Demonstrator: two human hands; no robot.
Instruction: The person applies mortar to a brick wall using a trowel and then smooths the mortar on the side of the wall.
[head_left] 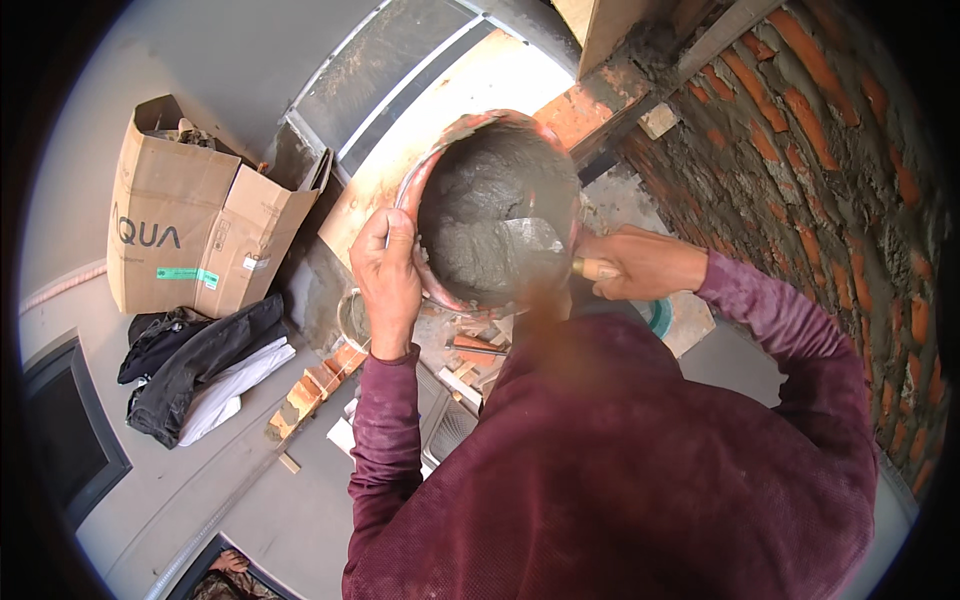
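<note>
A round reddish bucket (428,156) is in front of my chest, tilted so that its mouth shows. Wet grey mortar (470,190) coats its inside. My left hand (388,275) grips the bucket's left side, thumb up near the rim. At the right side, my right hand (640,262) is closed around the light wooden handle of a trowel (536,236). The trowel's blade lies inside the bucket against the mortar, smeared grey. A brown blur near the bucket's lower edge hides part of it.
To the right rises a brick wall (800,150) partly covered in mortar. A cardboard box (180,220) and dark clothes (205,360) are at left. Wood scraps and a brick-coloured strip (315,390) lie below. Another person's hand (230,561) shows at the lower left.
</note>
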